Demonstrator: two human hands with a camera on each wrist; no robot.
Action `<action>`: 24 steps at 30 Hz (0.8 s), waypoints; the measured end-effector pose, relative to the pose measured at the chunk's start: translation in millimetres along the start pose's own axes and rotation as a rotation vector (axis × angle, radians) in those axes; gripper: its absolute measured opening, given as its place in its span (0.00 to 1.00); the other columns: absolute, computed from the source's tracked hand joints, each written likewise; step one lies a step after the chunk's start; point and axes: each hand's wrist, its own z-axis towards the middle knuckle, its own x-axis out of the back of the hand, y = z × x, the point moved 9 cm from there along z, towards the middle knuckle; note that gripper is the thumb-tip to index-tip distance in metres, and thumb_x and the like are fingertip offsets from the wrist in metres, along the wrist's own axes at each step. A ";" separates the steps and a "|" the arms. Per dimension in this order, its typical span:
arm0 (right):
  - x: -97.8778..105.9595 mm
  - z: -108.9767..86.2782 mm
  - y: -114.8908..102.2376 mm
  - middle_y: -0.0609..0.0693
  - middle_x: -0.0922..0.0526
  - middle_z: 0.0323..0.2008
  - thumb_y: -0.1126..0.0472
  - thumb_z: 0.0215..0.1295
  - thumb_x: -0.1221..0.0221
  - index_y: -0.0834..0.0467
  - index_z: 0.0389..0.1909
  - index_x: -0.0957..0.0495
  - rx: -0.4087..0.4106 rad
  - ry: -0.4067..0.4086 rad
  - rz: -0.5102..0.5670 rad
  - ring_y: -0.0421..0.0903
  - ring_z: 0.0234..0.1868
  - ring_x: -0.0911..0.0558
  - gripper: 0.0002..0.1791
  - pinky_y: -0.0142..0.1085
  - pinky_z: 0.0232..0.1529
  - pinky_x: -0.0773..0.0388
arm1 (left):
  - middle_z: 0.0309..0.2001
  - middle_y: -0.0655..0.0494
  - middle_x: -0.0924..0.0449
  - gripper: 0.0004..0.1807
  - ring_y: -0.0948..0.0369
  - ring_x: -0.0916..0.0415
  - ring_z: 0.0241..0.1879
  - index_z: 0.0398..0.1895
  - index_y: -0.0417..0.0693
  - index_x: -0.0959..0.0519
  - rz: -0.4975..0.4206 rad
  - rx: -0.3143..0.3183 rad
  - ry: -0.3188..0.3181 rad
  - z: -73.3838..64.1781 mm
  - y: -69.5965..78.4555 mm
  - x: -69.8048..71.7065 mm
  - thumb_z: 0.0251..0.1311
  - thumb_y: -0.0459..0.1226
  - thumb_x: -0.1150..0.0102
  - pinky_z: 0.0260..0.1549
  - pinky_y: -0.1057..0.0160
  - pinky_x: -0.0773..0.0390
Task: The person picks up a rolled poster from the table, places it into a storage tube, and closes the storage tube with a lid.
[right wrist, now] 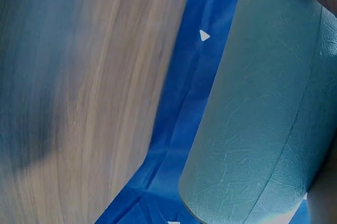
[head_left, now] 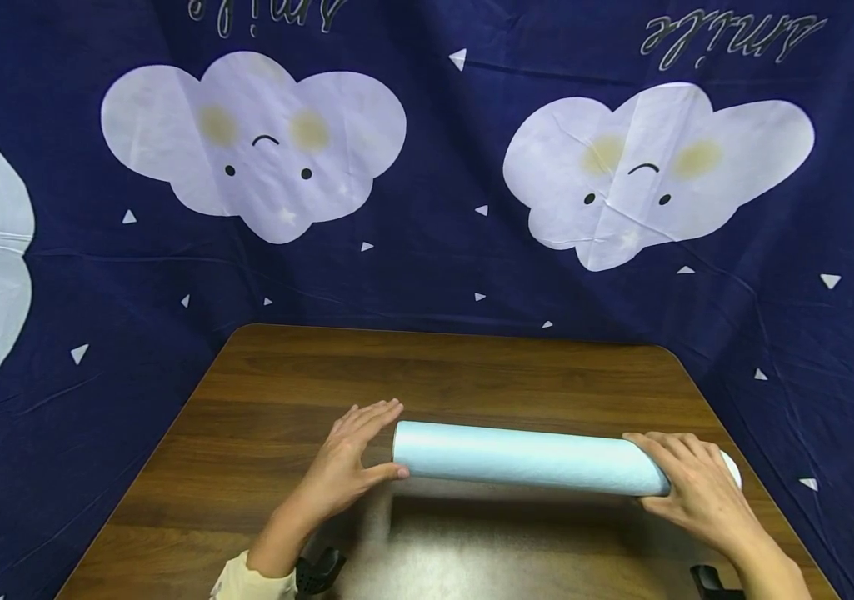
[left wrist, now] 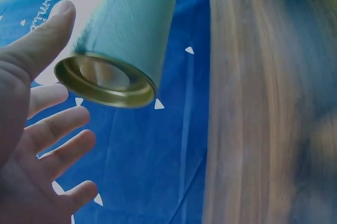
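A long light-blue tube (head_left: 524,454) is held up over the table, lying nearly level across it. Its surface looks finely creased, with a straight seam along it in the right wrist view. My right hand (head_left: 696,483) grips it near the right end, where a white end piece (head_left: 731,469) shows past the fingers. At the tube's left end my left hand (head_left: 340,467) is spread, thumb tip by the lower edge and fingers extended beyond the top. The left wrist view shows that end's gold metal rim (left wrist: 105,97) with a recessed face.
The brown wood table (head_left: 284,367) has rounded far corners. Behind it and along both sides hangs a dark blue cloth (head_left: 427,275) printed with white clouds and small triangles. Each wrist carries a black strap or mount (head_left: 319,572).
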 end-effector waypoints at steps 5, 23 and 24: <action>-2.6 0.9 -1.4 0.51 0.19 0.43 0.53 0.20 0.27 0.50 0.55 0.25 -0.003 0.001 -0.001 0.51 0.42 0.24 0.46 0.47 0.38 0.36 | 0.64 0.52 0.29 0.44 0.52 0.34 0.65 0.64 0.51 0.30 0.099 -0.031 -0.001 4.0 8.5 -3.7 0.37 0.50 0.28 0.66 0.43 0.40; -27.7 15.6 -11.9 0.52 0.18 0.43 0.51 0.20 0.24 0.50 0.56 0.26 -0.005 -0.014 0.018 0.53 0.43 0.23 0.49 0.51 0.40 0.32 | 0.60 0.52 0.26 0.42 0.51 0.31 0.62 0.61 0.51 0.28 0.419 -0.113 0.010 10.7 9.8 -21.4 0.39 0.56 0.30 0.63 0.41 0.38; -29.6 16.7 -12.4 0.52 0.18 0.43 0.51 0.21 0.24 0.50 0.56 0.26 -0.002 -0.013 0.020 0.54 0.43 0.22 0.48 0.51 0.40 0.32 | 0.60 0.52 0.26 0.42 0.51 0.31 0.62 0.61 0.51 0.28 0.428 -0.111 0.007 10.8 8.4 -22.5 0.38 0.56 0.30 0.63 0.41 0.38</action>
